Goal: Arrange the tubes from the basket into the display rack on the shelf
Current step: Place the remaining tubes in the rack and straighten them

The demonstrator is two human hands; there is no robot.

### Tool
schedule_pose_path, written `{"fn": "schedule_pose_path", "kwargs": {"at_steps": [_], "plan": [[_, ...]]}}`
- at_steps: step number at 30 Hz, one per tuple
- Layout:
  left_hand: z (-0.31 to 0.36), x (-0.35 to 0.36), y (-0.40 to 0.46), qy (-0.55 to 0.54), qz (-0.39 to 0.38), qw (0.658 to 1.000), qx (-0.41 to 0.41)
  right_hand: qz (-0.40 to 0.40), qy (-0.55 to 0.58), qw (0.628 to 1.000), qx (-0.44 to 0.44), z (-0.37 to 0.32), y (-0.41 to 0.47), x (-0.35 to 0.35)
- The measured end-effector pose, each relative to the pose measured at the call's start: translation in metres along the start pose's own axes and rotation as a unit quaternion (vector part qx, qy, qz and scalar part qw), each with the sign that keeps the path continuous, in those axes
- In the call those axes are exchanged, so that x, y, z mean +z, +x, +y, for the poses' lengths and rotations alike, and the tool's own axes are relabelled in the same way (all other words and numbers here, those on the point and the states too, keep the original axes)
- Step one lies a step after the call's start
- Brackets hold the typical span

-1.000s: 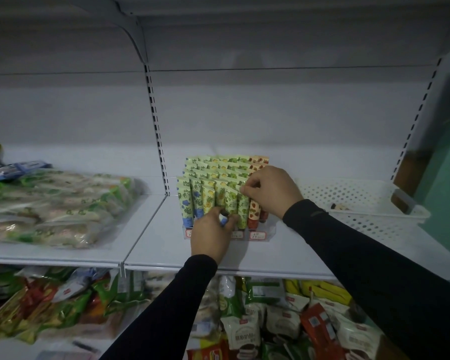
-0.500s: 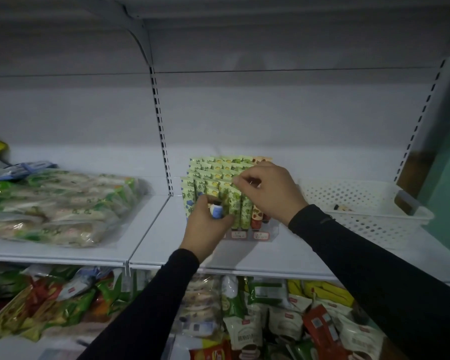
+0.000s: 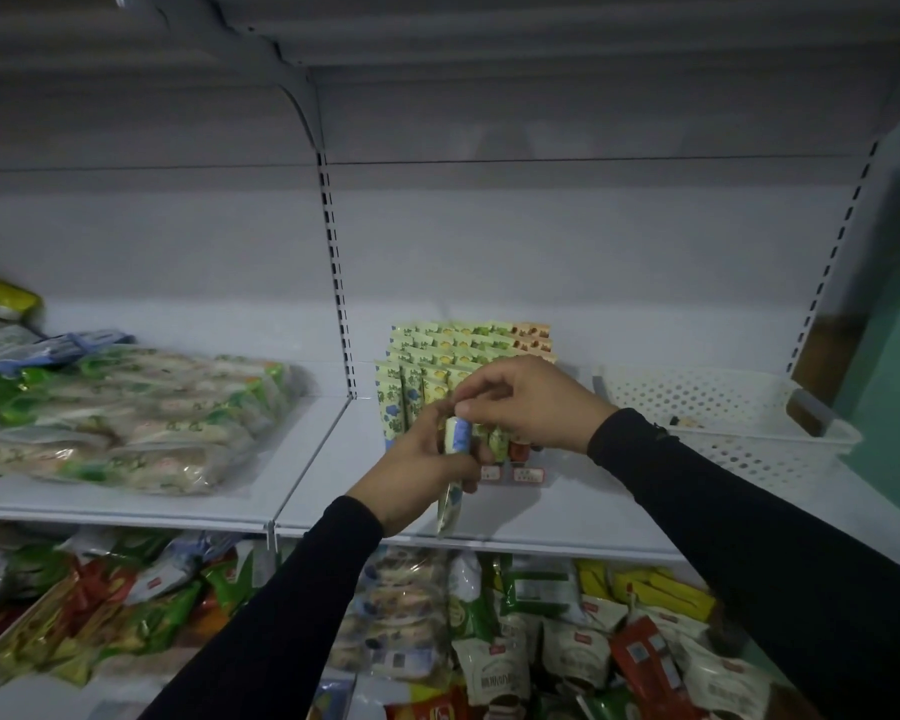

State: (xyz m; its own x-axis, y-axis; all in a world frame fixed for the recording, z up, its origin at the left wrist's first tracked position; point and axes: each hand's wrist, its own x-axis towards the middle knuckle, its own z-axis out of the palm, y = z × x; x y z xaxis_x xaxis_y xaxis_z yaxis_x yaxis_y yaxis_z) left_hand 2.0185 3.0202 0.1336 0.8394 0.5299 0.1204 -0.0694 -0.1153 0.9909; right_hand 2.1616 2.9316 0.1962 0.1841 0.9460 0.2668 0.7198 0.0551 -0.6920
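Note:
A tiered display rack [image 3: 513, 475] stands on the white shelf [image 3: 567, 511], filled with several rows of upright green and orange tubes [image 3: 463, 345]. My left hand [image 3: 417, 470] grips one pale green and blue tube [image 3: 455, 449], cap end up, just in front of the rack. My right hand [image 3: 520, 402] pinches the top of that same tube with thumb and forefinger, its other fingers curled over the rack's front row. The white perforated basket [image 3: 739, 454] sits to the right on the shelf; a small dark item shows inside.
Clear bags of packaged goods [image 3: 126, 428] lie on the left shelf section. The lower shelf holds many snack packets [image 3: 515, 657]. A slotted upright [image 3: 336, 283] divides the back panel. Another shelf hangs overhead. A green wall borders the right.
My left hand has pulled a blue-green tube out and back from the rack's front row. My right hand shifted from the rack's tubes to pinch that tube's top.

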Motion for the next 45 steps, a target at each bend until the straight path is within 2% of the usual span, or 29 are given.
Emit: {"fn": "schedule_pose_path", "kwargs": {"at_steps": [2, 5, 7, 9, 12, 15, 21, 25, 28, 31, 34, 38, 42, 45], "plan": [[-0.001, 0.002, -0.002, -0.01, 0.004, 1.0, 0.0, 0.009, -0.008, 1.0, 0.001, 0.001, -0.002, -0.001], [-0.002, 0.001, -0.007, 0.024, 0.009, 1.0, 0.001, 0.071, 0.034, 0.996, 0.032, 0.006, -0.004, -0.007], [-0.004, -0.002, -0.009, 0.037, 0.037, 0.999, 0.008, 0.113, 0.074, 0.988, 0.067, 0.01, -0.005, -0.012], [-0.005, -0.008, -0.009, 0.005, 0.082, 0.996, 0.03, 0.131, 0.084, 0.983, 0.093, 0.014, -0.006, -0.015], [0.0, -0.018, -0.007, -0.013, 0.147, 0.987, 0.065, 0.095, -0.014, 0.99, 0.103, 0.016, -0.01, -0.016], [0.012, -0.031, -0.004, 0.006, 0.149, 0.985, 0.091, 0.079, -0.143, 0.985, 0.05, 0.012, -0.011, -0.014], [0.039, -0.046, -0.001, 0.093, 0.116, 0.984, 0.098, 0.055, -0.065, 0.995, -0.045, -0.024, 0.005, 0.002], [0.05, -0.057, -0.002, 0.151, 0.103, 0.979, 0.091, 0.055, 0.007, 0.998, -0.036, -0.036, 0.021, 0.009], [0.051, -0.066, -0.002, 0.19, 0.092, 0.974, 0.087, 0.041, -0.036, 0.998, -0.037, -0.037, 0.03, 0.01], [0.04, -0.075, 0.001, 0.178, 0.096, 0.976, 0.082, 0.04, -0.072, 0.996, -0.025, -0.037, 0.039, 0.014], [0.009, -0.092, 0.003, 0.176, 0.144, 0.972, 0.056, 0.055, -0.079, 0.995, -0.007, -0.028, 0.045, 0.019], [-0.046, -0.117, 0.009, 0.27, 0.208, 0.94, -0.018, 0.091, -0.091, 0.992, 0.007, -0.018, 0.052, 0.025], [-0.073, -0.112, 0.021, 0.362, 0.179, 0.914, -0.032, 0.108, -0.152, 0.982, -0.01, -0.015, 0.059, 0.035], [-0.08, -0.103, 0.028, 0.358, 0.168, 0.918, -0.02, 0.104, -0.179, 0.978, -0.016, -0.012, 0.065, 0.041]]}}
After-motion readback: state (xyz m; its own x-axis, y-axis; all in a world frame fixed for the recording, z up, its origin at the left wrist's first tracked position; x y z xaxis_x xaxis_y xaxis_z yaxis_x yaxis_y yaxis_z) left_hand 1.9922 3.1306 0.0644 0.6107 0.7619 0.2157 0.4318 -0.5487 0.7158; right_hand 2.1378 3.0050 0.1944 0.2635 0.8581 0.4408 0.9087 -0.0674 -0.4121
